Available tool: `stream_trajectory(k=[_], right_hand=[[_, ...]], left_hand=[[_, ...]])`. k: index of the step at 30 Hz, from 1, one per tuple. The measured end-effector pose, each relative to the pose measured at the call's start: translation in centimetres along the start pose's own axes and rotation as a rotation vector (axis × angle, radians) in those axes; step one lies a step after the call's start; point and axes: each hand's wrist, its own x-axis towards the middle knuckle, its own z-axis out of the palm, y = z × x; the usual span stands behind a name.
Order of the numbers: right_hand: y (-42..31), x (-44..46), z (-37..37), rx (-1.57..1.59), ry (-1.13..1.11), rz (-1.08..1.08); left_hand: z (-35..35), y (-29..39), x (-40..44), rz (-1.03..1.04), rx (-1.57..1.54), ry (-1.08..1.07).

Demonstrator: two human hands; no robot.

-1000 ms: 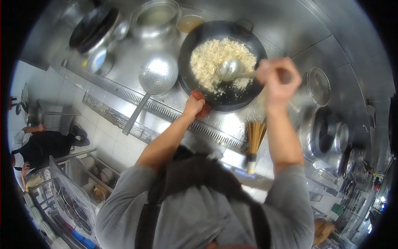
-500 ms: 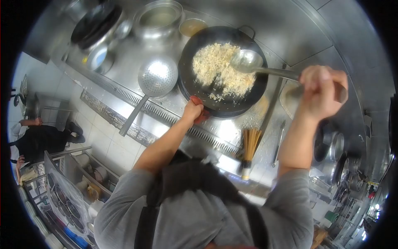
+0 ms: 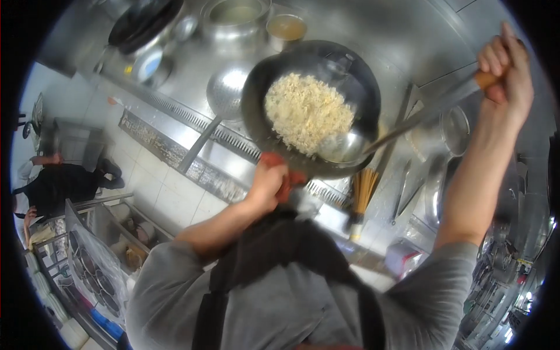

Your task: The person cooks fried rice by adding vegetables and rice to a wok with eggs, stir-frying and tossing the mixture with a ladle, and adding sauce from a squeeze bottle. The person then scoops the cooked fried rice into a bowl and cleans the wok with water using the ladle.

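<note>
My left hand (image 3: 268, 185) is closed around a red cloth (image 3: 288, 182) at the near edge of a black wok (image 3: 363, 87), which is tilted. Fried rice (image 3: 306, 111) lies heaped in the left and middle of the wok. My right hand (image 3: 513, 70) grips the wooden end of a long-handled ladle (image 3: 417, 119), with the index finger stretched along it. The ladle's metal bowl (image 3: 343, 148) rests inside the wok, against the near side of the rice.
A perforated skimmer (image 3: 229, 90) lies left of the wok. Behind stand a metal pot (image 3: 236, 29) and a small bowl of liquid (image 3: 286, 27). A bamboo brush (image 3: 363, 192) sits at the near right. Another person (image 3: 61, 186) is at far left.
The wok has come nearer to me and tilted, held by my left hand. My right hand has moved up and right, while the ladle bowl has shifted to the near side of the rice.
</note>
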Motion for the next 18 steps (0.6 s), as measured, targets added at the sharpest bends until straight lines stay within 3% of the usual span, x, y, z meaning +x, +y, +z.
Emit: stream_trajectory(k=[2, 5, 7, 8, 10, 12, 14, 15, 16, 18], right_hand=[[5.6, -3.7, 5.1, -0.195, 0.537, 0.089], [12.0, -4.5, 5.4, -0.143, 0.488, -0.111], [10.8, -4.7, 5.6, -0.177, 0.466, -0.224], [8.6, -5.4, 6.0, -0.181, 0.483, -0.223], [3.8, -6.0, 6.7, -0.073, 0.498, -0.386], [1.3, -6.0, 5.0, 0.030, 0.478, -0.292], [2.5, -7.2, 6.3, -0.057, 0.477, -0.191], [3.4, -7.8, 7.1, -0.145, 0.477, -0.119], [4.4, -8.5, 7.7, -0.235, 0.478, -0.042], [9.4, -8.3, 7.5, -0.266, 0.532, -0.051]], left_hand=[[0.1, -1.9, 4.8, 0.022, 0.005, -0.041], [-2.9, -4.6, 11.1, 0.020, 0.165, -0.282], [-5.3, -6.8, 8.7, 0.089, 0.066, -0.133], [-7.5, -6.3, 6.1, 0.001, 0.222, -0.204], [-5.2, -5.3, -1.6, 0.082, 0.053, 0.118], [-4.8, -3.8, -3.6, 0.102, 0.009, 0.042], [-3.6, -0.6, -0.6, 0.014, 0.009, -0.225], [-0.6, 0.4, 1.1, -0.037, -0.010, -0.063], [-0.7, -0.3, 4.3, -0.010, 0.036, -0.203], [-1.4, -2.8, 8.7, -0.010, 0.032, -0.159]])
